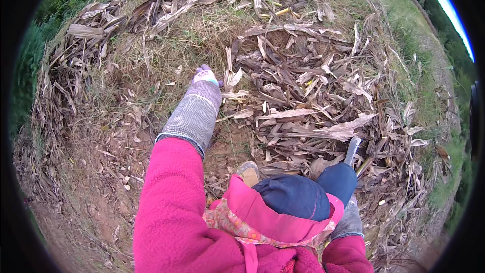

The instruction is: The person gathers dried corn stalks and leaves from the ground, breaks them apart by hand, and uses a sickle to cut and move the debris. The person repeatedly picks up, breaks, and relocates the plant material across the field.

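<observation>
My left hand, in a pale glove with purple fingers under a grey checked sleeve cover, reaches out over dry grass. It is beside an upright dry corn husk; whether the fingers grip it is unclear. My right hand is hidden behind my bent knee, with only its grey sleeve cover showing. Beyond that knee a flat metal blade sticks out over the leaves; its handle is hidden. A large heap of dry corn leaves and husks lies before me.
My shoe stands on the soil at the near edge of the heap. More dry corn stalks and leaves are strewn at the top and left. Green grass grows at the right, with trees and bushes at the rim.
</observation>
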`<act>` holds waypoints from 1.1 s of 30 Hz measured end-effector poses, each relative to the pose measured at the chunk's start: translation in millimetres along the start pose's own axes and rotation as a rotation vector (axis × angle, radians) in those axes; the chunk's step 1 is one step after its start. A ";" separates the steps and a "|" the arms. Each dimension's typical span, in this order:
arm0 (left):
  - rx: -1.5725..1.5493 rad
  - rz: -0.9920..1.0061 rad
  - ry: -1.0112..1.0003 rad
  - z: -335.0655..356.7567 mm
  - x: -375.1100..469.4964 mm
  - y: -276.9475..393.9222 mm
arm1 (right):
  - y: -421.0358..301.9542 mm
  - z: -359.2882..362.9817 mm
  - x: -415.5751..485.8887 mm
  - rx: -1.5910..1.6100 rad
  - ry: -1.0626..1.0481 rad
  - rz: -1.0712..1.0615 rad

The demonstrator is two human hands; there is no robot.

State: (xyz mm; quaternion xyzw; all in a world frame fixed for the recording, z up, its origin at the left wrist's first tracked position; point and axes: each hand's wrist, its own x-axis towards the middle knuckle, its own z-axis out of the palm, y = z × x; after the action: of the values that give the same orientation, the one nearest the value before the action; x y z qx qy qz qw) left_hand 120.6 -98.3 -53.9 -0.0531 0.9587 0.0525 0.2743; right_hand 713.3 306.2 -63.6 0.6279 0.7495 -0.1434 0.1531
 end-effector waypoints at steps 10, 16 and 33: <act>0.298 0.263 -0.164 -9.8 -30.2 -34.2 | -0.4 -52.4 -15.7 0.077 0.103 -0.238; 0.143 0.125 -0.204 -8.2 -45.1 -38.8 | -96.5 -155.3 -24.5 0.435 -0.164 -0.594; 0.026 0.132 -0.041 23.0 -69.4 -57.6 | -535.4 -142.5 -245.1 0.489 -0.303 -1.287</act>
State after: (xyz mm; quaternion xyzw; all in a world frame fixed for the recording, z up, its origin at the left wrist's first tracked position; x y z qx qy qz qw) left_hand 198.7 -147.2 -40.5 0.0149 0.9550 0.0591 0.2904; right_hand 219.2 53.1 178.9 0.0492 0.8888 -0.4556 -0.0051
